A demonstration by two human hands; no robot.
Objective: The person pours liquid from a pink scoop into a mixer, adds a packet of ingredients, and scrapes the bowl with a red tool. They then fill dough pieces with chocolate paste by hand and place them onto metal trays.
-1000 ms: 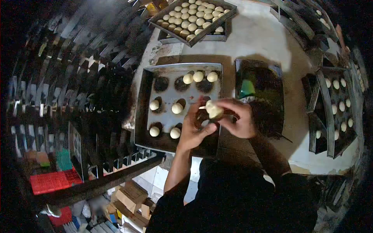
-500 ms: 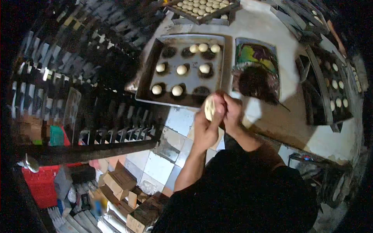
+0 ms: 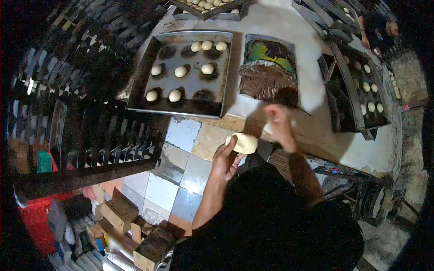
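A flattened piece of pale dough (image 3: 244,143) is held up by my left hand (image 3: 223,161), with the thumb on its face. My right hand (image 3: 280,126) is blurred by motion, to the right of the dough and apart from it, just below a tray of brown crumbly filling (image 3: 266,82). Whether its fingers hold anything cannot be made out. Green and yellow wrapping (image 3: 266,52) shows at the far end of the filling. Left of it, a dark baking tray (image 3: 228,77) carries several round dough balls (image 3: 181,71).
More trays of dough balls stand at the far edge (image 3: 203,13) and on the right (image 3: 357,90). Another person's hand (image 3: 392,29) shows at the upper right. Cardboard boxes (image 3: 118,213) and a red crate (image 3: 40,226) lie at the lower left.
My hands have come apart; the dough is now flat and wide in my left hand. My right hand has moved away to the right. The view has shifted rightward.
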